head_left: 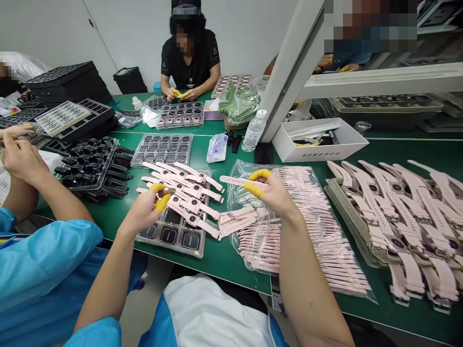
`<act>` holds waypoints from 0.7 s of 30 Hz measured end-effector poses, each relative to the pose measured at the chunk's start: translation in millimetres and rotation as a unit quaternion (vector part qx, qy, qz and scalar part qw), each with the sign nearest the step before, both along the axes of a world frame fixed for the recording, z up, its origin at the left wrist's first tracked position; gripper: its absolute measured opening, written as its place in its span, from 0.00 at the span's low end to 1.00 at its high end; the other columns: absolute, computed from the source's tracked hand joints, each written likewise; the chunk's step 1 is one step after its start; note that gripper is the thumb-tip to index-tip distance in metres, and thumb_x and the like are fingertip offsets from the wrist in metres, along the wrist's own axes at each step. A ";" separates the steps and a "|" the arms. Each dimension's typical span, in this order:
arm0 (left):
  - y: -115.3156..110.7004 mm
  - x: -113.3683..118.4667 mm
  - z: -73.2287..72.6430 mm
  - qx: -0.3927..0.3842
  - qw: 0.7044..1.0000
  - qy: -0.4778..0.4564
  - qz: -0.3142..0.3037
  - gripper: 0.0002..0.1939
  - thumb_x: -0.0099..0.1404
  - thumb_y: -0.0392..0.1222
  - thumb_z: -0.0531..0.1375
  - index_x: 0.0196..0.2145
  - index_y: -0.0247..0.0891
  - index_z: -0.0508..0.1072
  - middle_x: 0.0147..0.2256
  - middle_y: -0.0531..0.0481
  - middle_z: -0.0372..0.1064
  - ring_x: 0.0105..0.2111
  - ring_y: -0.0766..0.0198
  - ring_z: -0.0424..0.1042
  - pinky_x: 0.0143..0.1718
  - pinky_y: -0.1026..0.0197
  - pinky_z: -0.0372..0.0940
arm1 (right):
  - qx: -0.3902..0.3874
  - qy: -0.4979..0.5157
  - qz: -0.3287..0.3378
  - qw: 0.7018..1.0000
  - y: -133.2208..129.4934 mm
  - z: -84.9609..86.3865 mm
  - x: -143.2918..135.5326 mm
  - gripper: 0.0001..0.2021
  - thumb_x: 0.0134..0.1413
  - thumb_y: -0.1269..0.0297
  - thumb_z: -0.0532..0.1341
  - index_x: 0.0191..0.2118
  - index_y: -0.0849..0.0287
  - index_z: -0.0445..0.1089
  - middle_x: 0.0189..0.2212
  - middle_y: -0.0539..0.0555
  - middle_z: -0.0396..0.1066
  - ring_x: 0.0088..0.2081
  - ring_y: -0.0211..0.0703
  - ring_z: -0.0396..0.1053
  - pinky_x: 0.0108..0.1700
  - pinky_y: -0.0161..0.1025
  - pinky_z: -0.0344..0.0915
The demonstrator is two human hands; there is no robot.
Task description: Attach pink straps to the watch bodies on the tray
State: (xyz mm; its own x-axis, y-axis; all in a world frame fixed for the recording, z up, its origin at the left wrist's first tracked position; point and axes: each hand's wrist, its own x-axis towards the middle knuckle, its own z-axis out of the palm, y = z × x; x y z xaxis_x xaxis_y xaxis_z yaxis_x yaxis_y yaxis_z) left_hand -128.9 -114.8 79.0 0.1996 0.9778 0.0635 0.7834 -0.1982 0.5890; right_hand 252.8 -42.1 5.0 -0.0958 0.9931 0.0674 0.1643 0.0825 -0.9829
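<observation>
My right hand (275,193), with yellow finger cots on thumb and forefinger, pinches a pink watch strap (233,181) that points left. My left hand (144,209), also in yellow cots, closes on a small dark watch case (168,191), seen nearly edge-on and partly covered by the fingers. Beside and beyond it, several pink-strapped watches (195,205) lie in overlapping rows on a clear tray (197,251) with square dark watch faces. Under my right forearm, a clear plastic bag (249,168) is packed with pink straps (304,212); a few loose straps (237,221) lie at its left.
More pink watches (398,193) are heaped on trays at right. A white box (321,140), water bottle (255,130) and slanted post (289,62) stand behind. At left are a co-worker's hands (21,154) and black watches (94,164). Another person (190,62) sits opposite.
</observation>
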 end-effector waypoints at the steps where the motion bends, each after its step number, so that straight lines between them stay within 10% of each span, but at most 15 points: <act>1: 7.6 9.7 2.3 0.017 0.999 -0.047 -0.005 0.15 0.74 0.49 0.56 0.52 0.39 0.71 0.48 0.42 0.77 0.46 0.55 0.78 0.47 0.55 0.71 | -0.005 0.005 0.019 1.000 0.3 -2.2 -3.6 0.23 0.48 0.46 0.73 0.42 0.55 0.69 0.35 0.52 0.72 0.32 0.42 0.68 0.32 0.38 0.65; 9: 88.1 109.2 -27.2 0.022 0.904 -0.421 -0.079 0.14 0.73 0.51 0.58 0.47 0.40 0.60 0.44 0.42 0.77 0.35 0.64 0.76 0.30 0.64 0.65 | -0.076 0.118 0.081 0.987 -0.5 -11.3 -13.8 0.23 0.48 0.45 0.72 0.43 0.53 0.70 0.25 0.45 0.64 0.24 0.38 0.60 0.25 0.37 0.58; 15: 96.3 141.4 -77.9 -0.091 0.891 -0.439 -0.071 0.13 0.72 0.46 0.59 0.47 0.40 0.59 0.43 0.45 0.74 0.30 0.70 0.71 0.33 0.64 0.67 | -0.040 0.202 0.018 0.978 -7.0 -3.8 -34.3 0.21 0.52 0.39 0.68 0.35 0.53 0.68 0.29 0.50 0.67 0.27 0.41 0.65 0.28 0.40 0.64; 21: 92.5 136.0 -98.0 -0.023 0.928 -0.342 -0.146 0.20 0.69 0.34 0.55 0.58 0.38 0.61 0.52 0.39 0.72 0.51 0.59 0.75 0.56 0.52 0.70 | -0.150 0.292 0.125 0.936 -15.5 -8.0 -73.9 0.25 0.57 0.34 0.63 0.32 0.53 0.65 0.20 0.45 0.57 0.18 0.35 0.50 0.20 0.36 0.54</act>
State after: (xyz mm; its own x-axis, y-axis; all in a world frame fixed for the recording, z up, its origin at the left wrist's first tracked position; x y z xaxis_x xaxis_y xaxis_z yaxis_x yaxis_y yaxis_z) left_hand 7.2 -22.2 -19.0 0.3852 0.8932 0.2322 0.1393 -0.3050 0.9421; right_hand 178.9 -57.6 -3.1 -0.3621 0.9271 -0.0972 -0.3956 -0.2473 -0.8845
